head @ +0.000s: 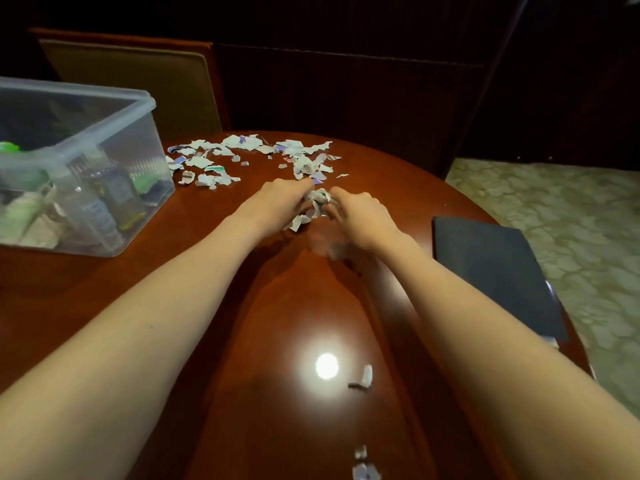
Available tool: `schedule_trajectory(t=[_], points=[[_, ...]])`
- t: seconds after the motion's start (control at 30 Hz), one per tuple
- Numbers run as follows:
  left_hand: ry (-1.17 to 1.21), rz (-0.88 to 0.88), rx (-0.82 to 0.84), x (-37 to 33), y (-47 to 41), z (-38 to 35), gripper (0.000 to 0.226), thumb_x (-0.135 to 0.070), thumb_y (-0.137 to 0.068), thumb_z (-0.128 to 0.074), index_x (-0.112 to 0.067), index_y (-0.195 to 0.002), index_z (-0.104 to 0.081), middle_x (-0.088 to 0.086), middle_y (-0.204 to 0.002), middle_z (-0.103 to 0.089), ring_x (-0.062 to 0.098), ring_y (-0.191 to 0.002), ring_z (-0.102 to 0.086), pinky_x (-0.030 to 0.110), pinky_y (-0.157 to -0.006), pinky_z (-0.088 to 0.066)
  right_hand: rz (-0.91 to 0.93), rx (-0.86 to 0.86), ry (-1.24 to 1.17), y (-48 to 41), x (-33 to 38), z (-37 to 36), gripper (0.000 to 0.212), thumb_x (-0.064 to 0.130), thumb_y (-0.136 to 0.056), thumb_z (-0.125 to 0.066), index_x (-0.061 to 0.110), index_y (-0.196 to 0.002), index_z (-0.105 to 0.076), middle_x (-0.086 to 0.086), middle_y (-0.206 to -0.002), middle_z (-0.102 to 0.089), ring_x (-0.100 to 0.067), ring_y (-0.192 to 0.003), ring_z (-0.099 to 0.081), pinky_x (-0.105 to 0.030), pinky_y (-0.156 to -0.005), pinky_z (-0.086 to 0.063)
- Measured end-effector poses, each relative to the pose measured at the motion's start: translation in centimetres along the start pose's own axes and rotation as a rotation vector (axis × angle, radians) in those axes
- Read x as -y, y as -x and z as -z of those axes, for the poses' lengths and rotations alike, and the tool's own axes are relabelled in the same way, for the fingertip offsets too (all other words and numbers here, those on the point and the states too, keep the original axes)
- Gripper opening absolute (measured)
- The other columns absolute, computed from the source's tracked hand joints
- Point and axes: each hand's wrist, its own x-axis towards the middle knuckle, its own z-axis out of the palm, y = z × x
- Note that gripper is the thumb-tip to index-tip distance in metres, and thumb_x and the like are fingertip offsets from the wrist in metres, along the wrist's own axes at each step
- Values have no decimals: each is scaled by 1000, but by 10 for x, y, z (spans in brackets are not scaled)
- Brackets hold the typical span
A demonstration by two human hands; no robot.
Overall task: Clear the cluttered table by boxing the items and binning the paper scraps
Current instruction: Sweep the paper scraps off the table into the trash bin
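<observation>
The left hand (pixel 277 202) and right hand (pixel 360 211) are curling their fingers round a clump of paper scraps (pixel 319 199) between them at mid-worktop (pixel 277 323). Loose scraps (pixel 249 157) are lying just beyond, beside the clear plastic box (pixel 138 157) holding bottles.

Table (pixel 277 323): glossy reddish-brown wood with a rounded far edge and a bright lamp glare.
Left side: clear plastic box (pixel 104 133) stands on it, bottles inside.
Far middle: paper scraps (pixel 249 154) lie scattered just beside the box.
Right edge: flat dark folder (pixel 495 268).
Near side: stray scraps (pixel 365 374), well apart from the main scatter.
</observation>
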Motion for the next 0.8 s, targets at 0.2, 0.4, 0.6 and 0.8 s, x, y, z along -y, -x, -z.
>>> schedule_trajectory(t=[0.2,0.4,0.6,0.8], points=[[-144,-92,-54,-19,28,5,4,-6,-96,-46,-8,-96,-48,10,-88,-56,26,-77,-53,36,-64,-43,-29,-113,31,50,19,8,24,24,-103,-33,8,-111,-49,-9,-91,-54,-25,-76,-47,-28,-63,-28],[-151,-206,-175,-44,74,17,10,-14,-99,-41,-8,-97,-49,7,-87,-50,21,-77,-46,29,-63,-34,-55,-221,73,101,41,14,20,20,-101,-39,9,-113,-50,-17,-108,-63,-32,-88,-58,-30,-65,-33],[-167,-277,-228,-68,117,30,4,-10,-97,-45,-10,-95,-47,8,-87,-55,21,-75,-51,23,-56,-34,-93,-258,114,154,65,33,22,18,-100,-40,10,-117,-50,-15,-111,-63,-32,-95,-59,-28,-65,-32],[-126,-325,-278,-106,147,50,11,-12,-98,-45,-5,-104,-52,6,-86,-52,19,-76,-52,22,-56,-35,-138,-292,105,197,77,66,24,19,-100,-39,9,-119,-51,-15,-109,-62,-31,-93,-59,-30,-66,-35]])
